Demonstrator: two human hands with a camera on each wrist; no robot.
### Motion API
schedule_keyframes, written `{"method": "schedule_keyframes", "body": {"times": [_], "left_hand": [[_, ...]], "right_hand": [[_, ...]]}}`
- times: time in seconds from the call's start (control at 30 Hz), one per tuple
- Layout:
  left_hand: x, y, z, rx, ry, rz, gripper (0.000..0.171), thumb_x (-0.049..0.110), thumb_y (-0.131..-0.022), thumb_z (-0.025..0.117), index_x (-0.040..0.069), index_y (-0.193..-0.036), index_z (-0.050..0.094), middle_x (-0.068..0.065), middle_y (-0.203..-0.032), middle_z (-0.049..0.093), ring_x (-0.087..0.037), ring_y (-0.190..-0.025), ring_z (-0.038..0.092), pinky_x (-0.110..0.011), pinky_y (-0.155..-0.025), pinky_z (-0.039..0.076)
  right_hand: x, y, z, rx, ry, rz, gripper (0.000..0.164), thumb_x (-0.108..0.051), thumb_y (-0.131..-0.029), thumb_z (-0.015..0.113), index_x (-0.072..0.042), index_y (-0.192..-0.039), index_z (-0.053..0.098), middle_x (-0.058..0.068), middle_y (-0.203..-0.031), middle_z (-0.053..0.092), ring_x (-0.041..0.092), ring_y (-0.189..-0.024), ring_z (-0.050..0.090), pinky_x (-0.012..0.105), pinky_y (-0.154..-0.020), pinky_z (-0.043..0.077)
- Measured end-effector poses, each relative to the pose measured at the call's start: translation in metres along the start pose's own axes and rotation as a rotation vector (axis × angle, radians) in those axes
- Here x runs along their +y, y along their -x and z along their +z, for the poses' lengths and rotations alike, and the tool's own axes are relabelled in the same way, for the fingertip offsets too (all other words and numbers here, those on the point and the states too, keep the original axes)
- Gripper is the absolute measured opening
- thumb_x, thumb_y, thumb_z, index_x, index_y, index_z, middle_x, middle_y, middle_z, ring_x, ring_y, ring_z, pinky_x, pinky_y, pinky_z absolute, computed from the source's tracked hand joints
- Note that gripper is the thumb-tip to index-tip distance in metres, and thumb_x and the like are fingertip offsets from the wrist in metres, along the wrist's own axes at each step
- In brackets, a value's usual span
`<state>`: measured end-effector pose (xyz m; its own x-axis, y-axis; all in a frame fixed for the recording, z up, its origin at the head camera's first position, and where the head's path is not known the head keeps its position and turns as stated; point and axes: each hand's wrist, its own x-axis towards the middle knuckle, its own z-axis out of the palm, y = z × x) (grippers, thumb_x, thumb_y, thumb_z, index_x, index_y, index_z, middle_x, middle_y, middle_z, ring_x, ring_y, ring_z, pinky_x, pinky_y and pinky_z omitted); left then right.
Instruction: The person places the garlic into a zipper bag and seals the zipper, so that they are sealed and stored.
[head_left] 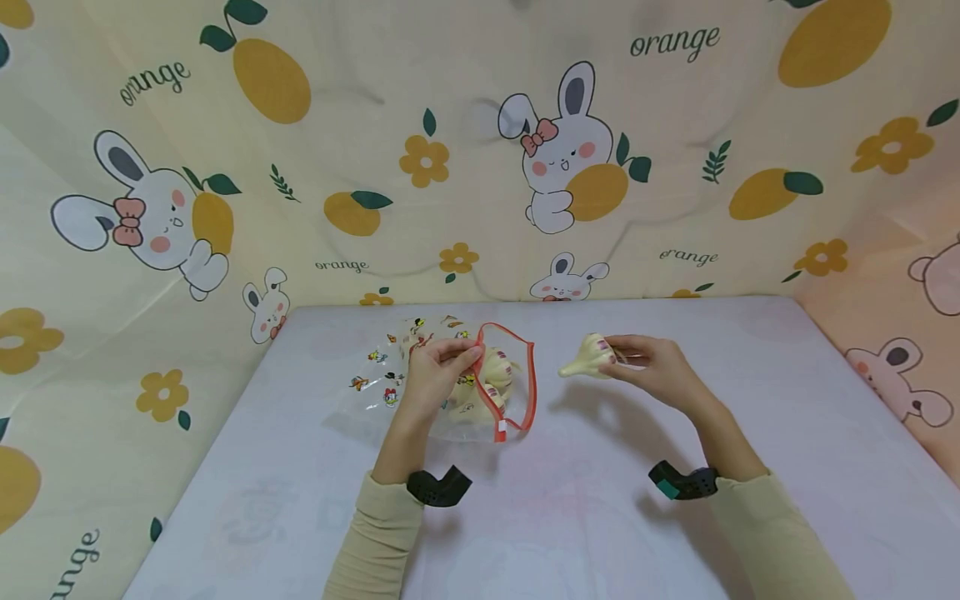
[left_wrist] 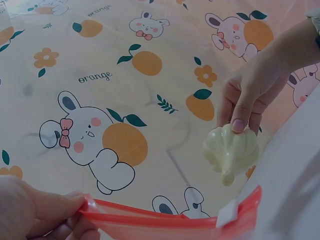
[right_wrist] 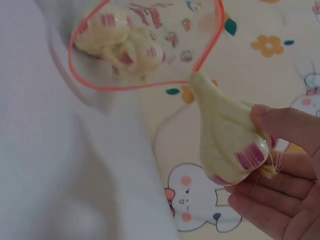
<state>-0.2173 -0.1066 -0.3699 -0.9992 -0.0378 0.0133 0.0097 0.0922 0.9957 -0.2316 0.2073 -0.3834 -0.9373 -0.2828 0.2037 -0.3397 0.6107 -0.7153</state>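
My left hand [head_left: 437, 375] pinches the red-edged mouth of a clear zip bag [head_left: 390, 421] printed with small cartoon figures. The bag's mouth gapes toward the right, with a white slider [left_wrist: 227, 214] on its red zip. Inside lie garlic bulbs [right_wrist: 135, 52], pale with purple patches. To the right of the bag, my right hand [head_left: 656, 371] holds another garlic bulb [right_wrist: 230, 135] above the table, thumb on one side and fingers on the other near its root end. The stem of that bulb points left, toward the bag's mouth, and is apart from it.
A white-covered table [head_left: 570, 517] lies under both hands. Behind it and at its sides hangs a cream cloth [head_left: 465, 75] with rabbits and oranges. Each wrist wears a black strap mount [head_left: 438, 486].
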Motion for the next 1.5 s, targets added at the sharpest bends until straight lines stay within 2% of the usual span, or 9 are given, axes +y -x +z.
{"method": "schedule_keyframes", "body": {"times": [0.13,0.4,0.57,0.83,1.27,1.5], "left_hand": [[0.000,0.000,0.001,0.006,-0.011,0.007,0.019,0.009,-0.088,0.068,-0.002,-0.104,0.071,-0.018,-0.100,0.072,-0.004,-0.074,0.062,-0.025,-0.075,0.060],[0.000,0.000,0.001,0.004,-0.011,0.010,0.019,0.009,-0.088,0.068,-0.002,-0.104,0.071,-0.019,-0.102,0.071,-0.004,-0.074,0.063,-0.020,-0.072,0.059],[0.000,0.000,0.001,0.003,-0.010,0.013,0.019,0.008,-0.088,0.068,-0.002,-0.104,0.071,-0.019,-0.102,0.072,-0.004,-0.074,0.063,-0.021,-0.074,0.059],[-0.001,0.000,0.001,0.000,-0.008,0.023,0.019,0.008,-0.089,0.068,-0.003,-0.104,0.070,-0.021,-0.102,0.071,-0.004,-0.073,0.062,-0.016,-0.069,0.057],[0.000,0.001,0.001,0.008,-0.003,0.011,0.019,0.008,-0.088,0.068,-0.003,-0.103,0.070,-0.014,-0.097,0.071,-0.003,-0.073,0.062,-0.014,-0.068,0.056],[0.001,0.001,0.001,0.003,-0.001,0.038,0.020,0.007,-0.088,0.068,-0.005,-0.104,0.069,-0.012,-0.093,0.073,-0.002,-0.071,0.062,-0.015,-0.067,0.056]], "right_hand": [[-0.004,0.000,0.006,-0.009,0.000,-0.014,0.043,-0.017,-0.087,0.072,0.002,-0.124,0.062,0.023,-0.119,0.068,0.037,-0.106,0.066,0.041,-0.090,0.056],[-0.009,0.000,0.017,-0.002,-0.005,-0.008,0.043,-0.017,-0.086,0.072,0.003,-0.123,0.062,0.023,-0.118,0.068,0.037,-0.105,0.067,0.044,-0.089,0.056],[-0.011,0.000,0.025,0.022,-0.014,-0.010,0.042,-0.016,-0.085,0.073,0.003,-0.121,0.064,0.023,-0.116,0.069,0.037,-0.103,0.069,0.044,-0.087,0.057],[-0.018,0.000,0.037,0.021,-0.023,-0.011,0.043,-0.017,-0.084,0.074,0.002,-0.121,0.064,0.022,-0.114,0.070,0.035,-0.103,0.069,0.043,-0.087,0.058],[-0.025,-0.001,0.052,0.007,-0.032,-0.033,0.043,-0.016,-0.083,0.075,0.002,-0.120,0.064,0.020,-0.114,0.070,0.033,-0.101,0.069,0.041,-0.086,0.059],[-0.028,-0.003,0.061,0.008,-0.050,-0.063,0.042,-0.015,-0.083,0.075,0.002,-0.119,0.065,0.020,-0.114,0.071,0.032,-0.100,0.069,0.041,-0.086,0.059]]}}
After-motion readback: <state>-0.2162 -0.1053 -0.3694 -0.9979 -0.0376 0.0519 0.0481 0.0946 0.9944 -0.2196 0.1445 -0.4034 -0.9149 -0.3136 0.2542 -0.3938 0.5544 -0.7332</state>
